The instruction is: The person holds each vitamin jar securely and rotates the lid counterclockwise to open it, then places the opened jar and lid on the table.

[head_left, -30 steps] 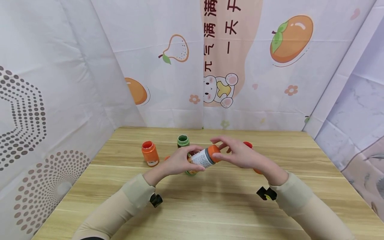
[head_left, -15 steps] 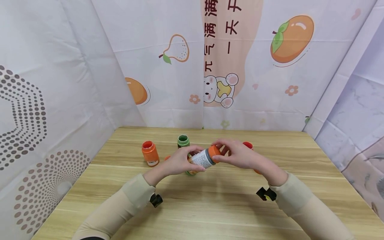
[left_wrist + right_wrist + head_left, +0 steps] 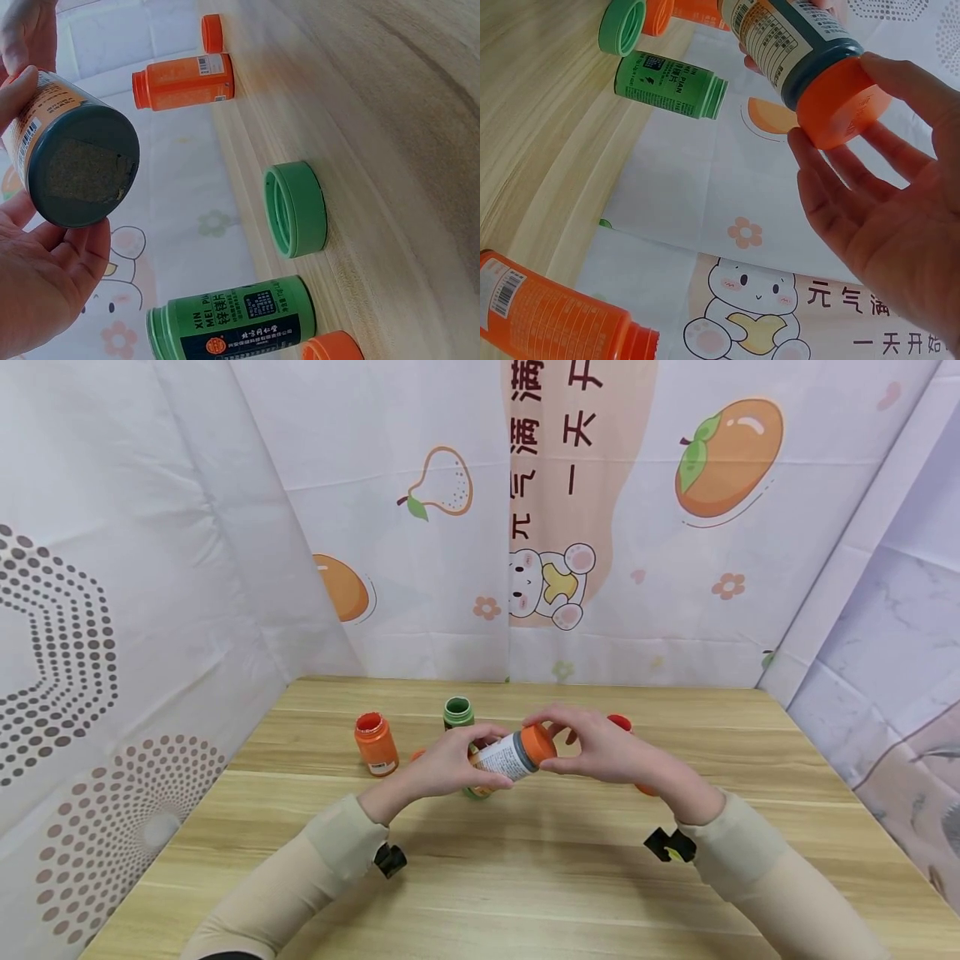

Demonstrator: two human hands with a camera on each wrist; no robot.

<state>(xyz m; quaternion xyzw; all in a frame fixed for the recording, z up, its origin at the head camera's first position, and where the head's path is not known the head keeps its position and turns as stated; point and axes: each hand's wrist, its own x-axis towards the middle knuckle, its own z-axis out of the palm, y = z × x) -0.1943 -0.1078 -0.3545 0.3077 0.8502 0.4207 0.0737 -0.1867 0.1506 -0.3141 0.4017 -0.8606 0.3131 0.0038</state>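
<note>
Above the middle of the table, a dark green-grey bottle (image 3: 504, 758) with a white and orange label lies tilted in the air, its orange cap (image 3: 538, 746) pointing right. My left hand (image 3: 452, 763) grips the body, thumb on the near side; the dark base (image 3: 82, 165) faces the left wrist camera. On the cap, my right hand (image 3: 600, 745) pinches the rim between thumb and fingertips, as the right wrist view shows. Behind the left hand stands an uncapped green bottle (image 3: 459, 713), and its green cap (image 3: 296, 210) rests on the table.
An uncapped orange bottle (image 3: 376, 746) stands at the left, with an orange cap (image 3: 334, 346) near the green bottle. Partly hidden behind my right hand is another orange bottle (image 3: 184, 82), an orange cap (image 3: 212, 34) beside it. A printed curtain (image 3: 420, 577) hangs behind the table (image 3: 510, 893).
My right hand's fingers have closed in on the orange cap, then turned and shifted round its rim. The left hand and the bottle have stayed nearly still.
</note>
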